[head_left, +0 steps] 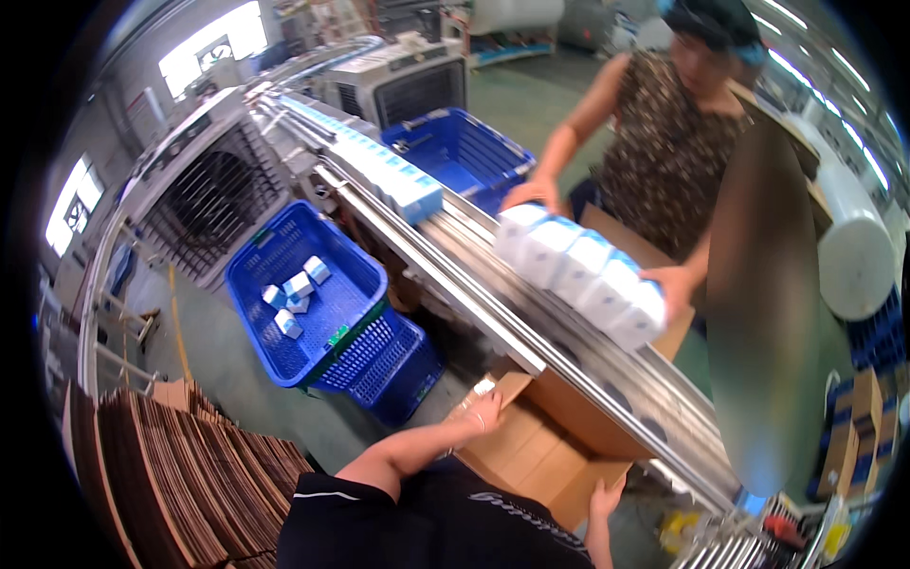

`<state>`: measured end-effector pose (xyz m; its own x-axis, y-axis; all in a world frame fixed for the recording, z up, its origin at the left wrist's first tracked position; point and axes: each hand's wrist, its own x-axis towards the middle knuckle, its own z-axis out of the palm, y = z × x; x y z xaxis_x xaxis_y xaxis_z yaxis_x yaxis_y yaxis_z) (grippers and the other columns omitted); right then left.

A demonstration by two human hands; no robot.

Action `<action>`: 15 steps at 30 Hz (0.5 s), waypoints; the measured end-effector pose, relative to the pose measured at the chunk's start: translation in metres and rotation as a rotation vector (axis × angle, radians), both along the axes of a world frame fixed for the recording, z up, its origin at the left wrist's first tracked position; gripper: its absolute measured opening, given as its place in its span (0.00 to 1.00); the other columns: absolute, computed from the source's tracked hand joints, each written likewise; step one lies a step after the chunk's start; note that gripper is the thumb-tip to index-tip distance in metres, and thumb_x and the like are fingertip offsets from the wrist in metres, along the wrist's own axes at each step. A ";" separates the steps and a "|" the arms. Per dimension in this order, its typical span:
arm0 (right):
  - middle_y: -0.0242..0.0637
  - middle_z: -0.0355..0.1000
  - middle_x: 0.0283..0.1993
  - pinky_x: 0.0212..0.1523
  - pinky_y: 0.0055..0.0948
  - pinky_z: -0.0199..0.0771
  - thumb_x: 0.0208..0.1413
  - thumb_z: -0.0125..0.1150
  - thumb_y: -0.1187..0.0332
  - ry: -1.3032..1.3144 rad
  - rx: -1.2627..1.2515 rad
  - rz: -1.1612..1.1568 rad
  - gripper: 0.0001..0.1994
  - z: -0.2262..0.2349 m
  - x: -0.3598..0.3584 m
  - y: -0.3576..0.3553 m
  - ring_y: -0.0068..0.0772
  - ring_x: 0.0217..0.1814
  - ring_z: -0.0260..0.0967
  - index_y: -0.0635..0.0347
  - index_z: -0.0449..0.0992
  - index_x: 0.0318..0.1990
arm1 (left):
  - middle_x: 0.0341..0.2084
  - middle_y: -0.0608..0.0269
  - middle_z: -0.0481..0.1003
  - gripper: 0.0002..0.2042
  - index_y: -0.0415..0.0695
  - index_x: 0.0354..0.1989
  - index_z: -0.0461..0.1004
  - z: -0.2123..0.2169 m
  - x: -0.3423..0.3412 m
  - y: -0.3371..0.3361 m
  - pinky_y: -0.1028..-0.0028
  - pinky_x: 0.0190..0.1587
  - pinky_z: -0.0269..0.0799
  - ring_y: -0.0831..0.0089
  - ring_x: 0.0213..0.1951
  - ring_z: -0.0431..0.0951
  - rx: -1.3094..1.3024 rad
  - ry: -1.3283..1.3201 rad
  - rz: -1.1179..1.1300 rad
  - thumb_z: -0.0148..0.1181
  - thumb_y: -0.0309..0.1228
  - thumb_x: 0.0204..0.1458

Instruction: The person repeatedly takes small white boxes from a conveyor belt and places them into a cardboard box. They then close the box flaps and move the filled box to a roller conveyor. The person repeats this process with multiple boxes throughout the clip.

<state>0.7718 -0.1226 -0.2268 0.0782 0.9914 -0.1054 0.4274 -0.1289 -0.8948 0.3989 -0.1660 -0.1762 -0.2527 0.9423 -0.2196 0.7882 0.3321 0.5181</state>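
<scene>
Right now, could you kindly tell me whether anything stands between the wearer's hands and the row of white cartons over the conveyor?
Yes: the conveyor's near metal rail lies between the left hand and the row of white cartons; before the right hand stand the open cardboard box's far wall and that same rail.

Matt cardboard box point(590, 413), smooth shiny metal conveyor point(463, 239), glossy plastic basket point(287, 239), rough-edged cardboard stack point(190, 474).

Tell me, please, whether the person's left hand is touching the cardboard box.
Touching. The head view shows the left hand gripping the cardboard box at its edge.
</scene>
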 end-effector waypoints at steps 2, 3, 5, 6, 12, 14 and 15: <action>0.56 0.52 0.63 0.61 0.37 0.56 0.44 0.59 0.78 -0.099 0.046 0.032 0.36 -0.013 0.011 -0.006 0.52 0.62 0.54 0.64 0.49 0.63 | 0.46 0.40 0.68 0.25 0.37 0.51 0.57 0.007 0.003 -0.024 0.60 0.52 0.65 0.50 0.51 0.68 -0.063 0.130 -0.012 0.55 0.33 0.45; 0.57 0.50 0.64 0.63 0.39 0.53 0.44 0.59 0.77 -0.405 0.091 0.002 0.38 -0.012 0.013 -0.015 0.54 0.64 0.51 0.65 0.47 0.63 | 0.45 0.41 0.69 0.24 0.37 0.50 0.59 0.017 0.003 -0.024 0.60 0.51 0.66 0.50 0.49 0.70 -0.159 0.044 0.024 0.55 0.32 0.45; 0.58 0.50 0.63 0.65 0.39 0.47 0.42 0.59 0.77 -0.493 0.082 -0.019 0.39 0.015 -0.002 -0.028 0.55 0.65 0.49 0.68 0.46 0.63 | 0.44 0.43 0.71 0.21 0.38 0.48 0.61 0.024 0.001 -0.018 0.60 0.49 0.67 0.50 0.47 0.72 -0.256 -0.065 0.055 0.54 0.30 0.45; 0.57 0.53 0.62 0.63 0.40 0.50 0.44 0.58 0.72 -0.542 0.075 0.019 0.35 0.055 -0.019 -0.036 0.54 0.63 0.51 0.69 0.50 0.61 | 0.43 0.44 0.72 0.19 0.38 0.46 0.63 0.017 0.000 -0.017 0.60 0.49 0.67 0.51 0.46 0.72 -0.265 -0.087 0.061 0.53 0.29 0.45; 0.53 0.57 0.61 0.64 0.39 0.51 0.47 0.58 0.60 -0.657 0.032 0.075 0.34 0.120 -0.039 -0.048 0.51 0.63 0.54 0.69 0.55 0.60 | 0.39 0.44 0.73 0.15 0.37 0.42 0.65 0.003 -0.002 -0.015 0.61 0.48 0.67 0.52 0.44 0.73 -0.193 -0.084 0.033 0.51 0.29 0.44; 0.53 0.56 0.62 0.64 0.38 0.50 0.47 0.58 0.59 -0.736 0.057 0.090 0.36 0.093 -0.030 -0.045 0.51 0.63 0.54 0.68 0.54 0.61 | 0.39 0.44 0.73 0.15 0.38 0.42 0.65 0.009 0.001 -0.017 0.61 0.48 0.67 0.52 0.44 0.73 -0.186 -0.074 0.038 0.51 0.30 0.45; 0.53 0.56 0.62 0.65 0.38 0.49 0.47 0.59 0.59 -0.699 0.090 0.067 0.36 0.075 -0.026 -0.044 0.50 0.64 0.53 0.68 0.54 0.61 | 0.39 0.44 0.73 0.15 0.38 0.42 0.66 0.012 0.001 -0.018 0.61 0.48 0.67 0.52 0.44 0.73 -0.196 -0.074 0.048 0.50 0.30 0.45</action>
